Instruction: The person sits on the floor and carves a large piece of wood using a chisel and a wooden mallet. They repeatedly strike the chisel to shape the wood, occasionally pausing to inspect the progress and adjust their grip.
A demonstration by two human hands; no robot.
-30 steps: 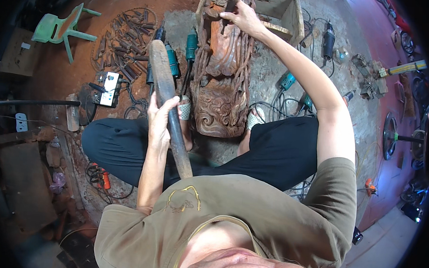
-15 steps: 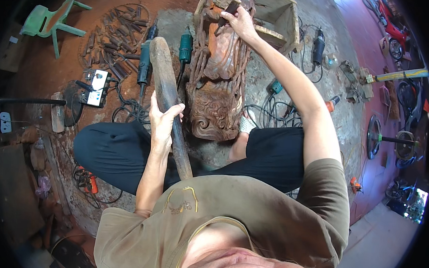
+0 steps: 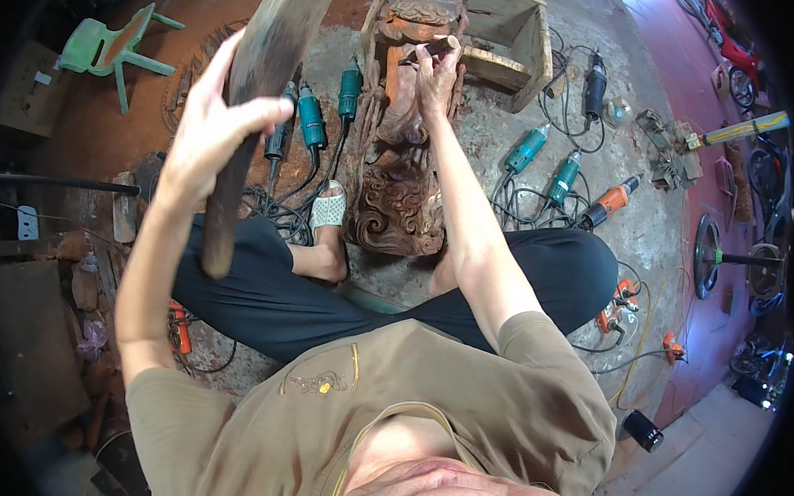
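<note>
A long wooden club (image 3: 273, 48), thick at its upper end and narrower below, is raised in front of my left knee. My left hand (image 3: 212, 139) is closed around its middle; motion blurs the club slightly. A reddish-brown wood carving (image 3: 394, 212), with swirling relief at its near end, lies lengthwise between my feet. My right hand (image 3: 436, 84) is closed on a short, dark-handled carving chisel (image 3: 440, 46) over the carving's upper part. The chisel's tip is hard to make out, so I cannot tell whether it touches the wood.
Green power tools (image 3: 312, 118) with tangled cords lie left of the carving, others (image 3: 526, 149) to its right beside an orange one (image 3: 611, 203). A wooden frame (image 3: 537, 58) stands by the carving's far end. A green plastic chair (image 3: 111, 49) is at far left.
My left hand has lifted the club and swung it up and left. My right hand, with the chisel, has come nearer along the carving. My legs have shifted rightward in view.
</note>
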